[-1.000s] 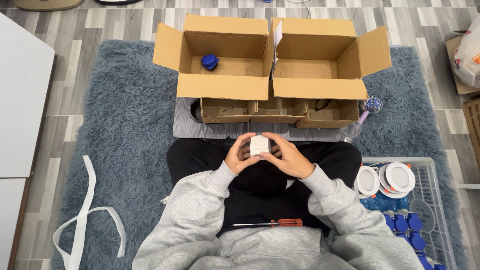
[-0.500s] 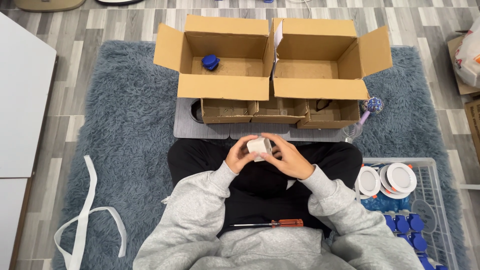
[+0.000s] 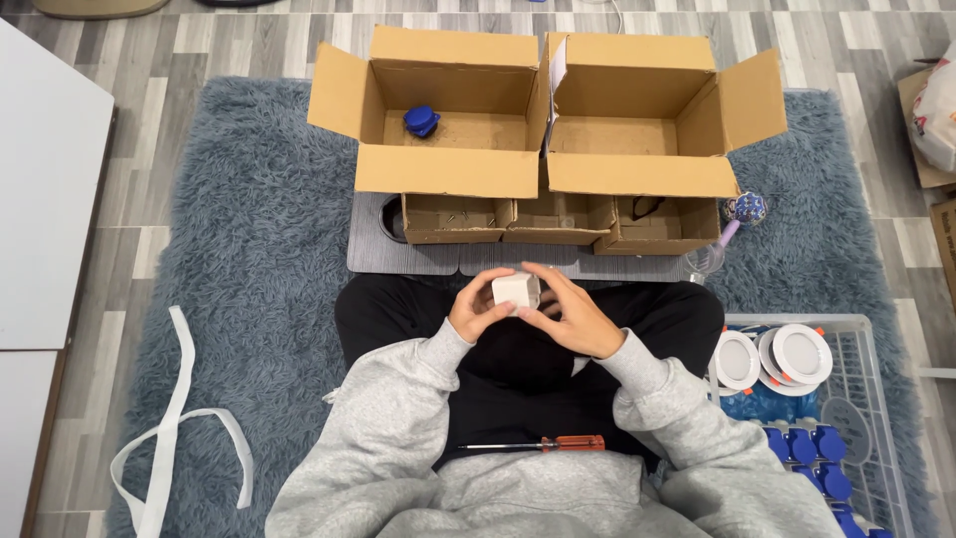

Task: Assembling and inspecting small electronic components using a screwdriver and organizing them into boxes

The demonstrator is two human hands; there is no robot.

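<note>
I sit cross-legged on a blue-grey shaggy rug. Both hands are raised over my lap and hold one small white block (image 3: 516,290) between them. My left hand (image 3: 476,316) grips it from below and the left side. My right hand (image 3: 571,316) closes on it from the right, with fingers over its top edge. An orange-handled screwdriver (image 3: 546,443) lies across my lap, close to my body. Ahead stand two open cardboard boxes: the left box (image 3: 441,167) has a blue cap-like part (image 3: 421,121) inside, while the right box (image 3: 637,174) shows only its bare floor.
Three small cardboard trays (image 3: 558,219) sit on a grey board (image 3: 378,254) before my knees. A wire basket (image 3: 866,399) at right holds round white lamps (image 3: 777,356) and several blue parts (image 3: 812,453). A white strap (image 3: 164,418) lies at left, beside a white panel (image 3: 45,189).
The white block has been turned slightly between my fingers and my right hand has closed further over it. Both hands stay over my lap.
</note>
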